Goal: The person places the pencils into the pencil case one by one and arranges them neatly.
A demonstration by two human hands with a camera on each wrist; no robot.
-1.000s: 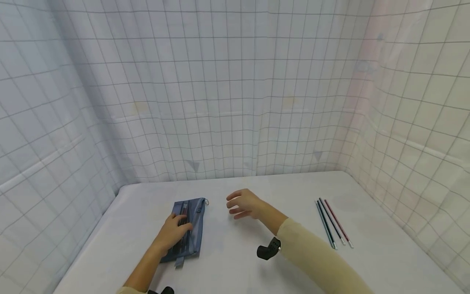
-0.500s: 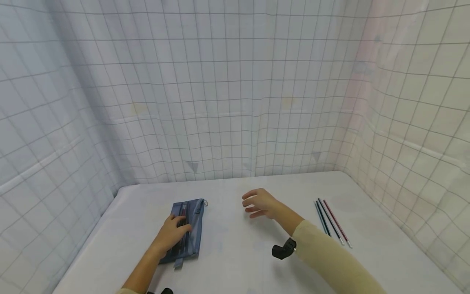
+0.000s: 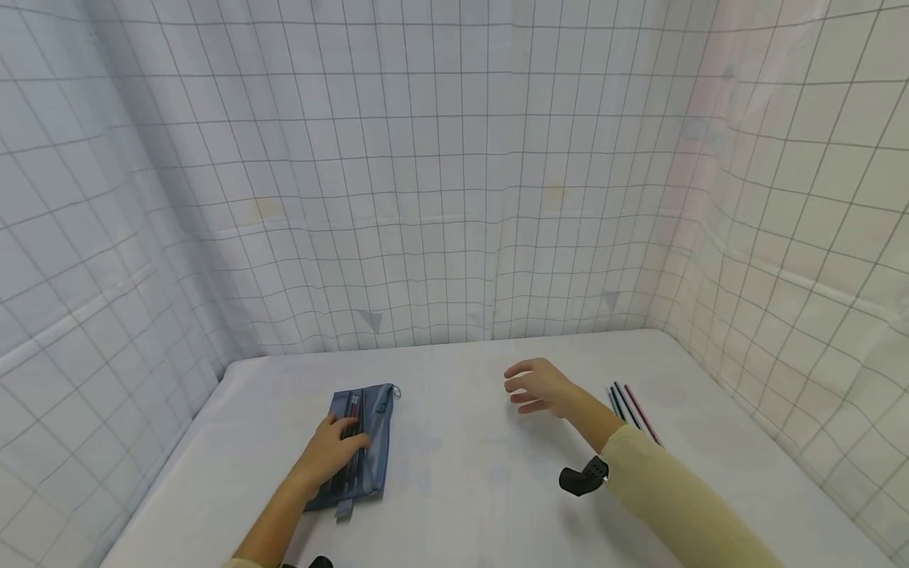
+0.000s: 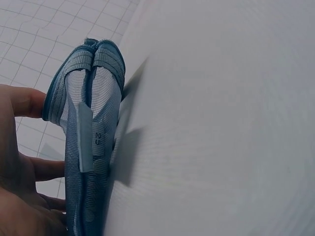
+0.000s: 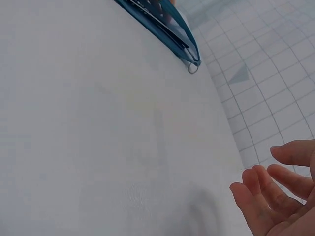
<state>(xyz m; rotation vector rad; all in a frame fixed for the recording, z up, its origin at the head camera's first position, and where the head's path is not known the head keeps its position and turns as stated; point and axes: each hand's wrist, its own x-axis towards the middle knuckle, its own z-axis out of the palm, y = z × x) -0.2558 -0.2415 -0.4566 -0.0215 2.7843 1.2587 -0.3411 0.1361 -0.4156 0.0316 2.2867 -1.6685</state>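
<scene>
A blue mesh pencil case [image 3: 381, 442] lies flat on the left half of the table, several pencils [image 3: 354, 408] showing on it. My left hand [image 3: 332, 451] rests on top of it, thumb toward its right edge and fingers spread across it. From the left wrist, the end of the case with its fabric pull tab [image 4: 85, 137] is seen, the thumb touching the zipped edge. My right hand [image 3: 541, 386] hovers over the table right of centre, fingers loosely bent around nothing. Beyond it lie several more pencils [image 3: 642, 414], dark and red, their lower ends hidden by the right sleeve.
A white cloth covers the table [image 3: 454, 489]. White grid-patterned curtains [image 3: 426, 197] close in the back and both sides. A small metal ring [image 5: 193, 68] hangs from the corner of the case. Each wrist carries a black camera [image 3: 584, 477].
My right hand has moved steadily right, away from the pencil case and toward the loose pencils, and its sleeve now covers more of them. The left hand stays on the case.
</scene>
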